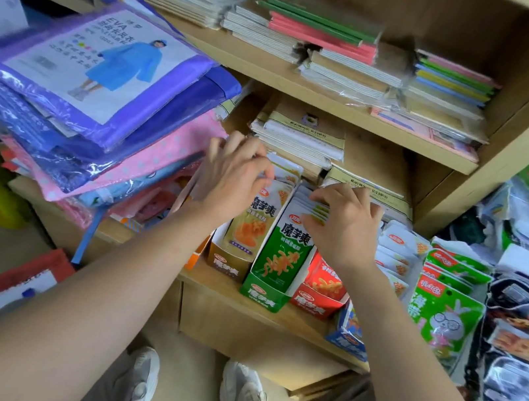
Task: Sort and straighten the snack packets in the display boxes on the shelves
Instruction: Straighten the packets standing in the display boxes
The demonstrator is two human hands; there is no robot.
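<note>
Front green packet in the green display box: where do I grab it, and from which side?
Pinch the front green packet by its top edge, from above and in front. It stands leaning back in the green display box, whose walls hide its lower part; only the top is free. The right hand holds the rear green packets.

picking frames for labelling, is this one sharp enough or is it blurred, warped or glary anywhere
Head view: sharp in the centre, print on the green packets reads clearly; the top left corner and the dark packets at the right edge smear; the wide lens bows the shelf upright; soft glare on the raincoat packet; light even, no hard shadows.
</note>
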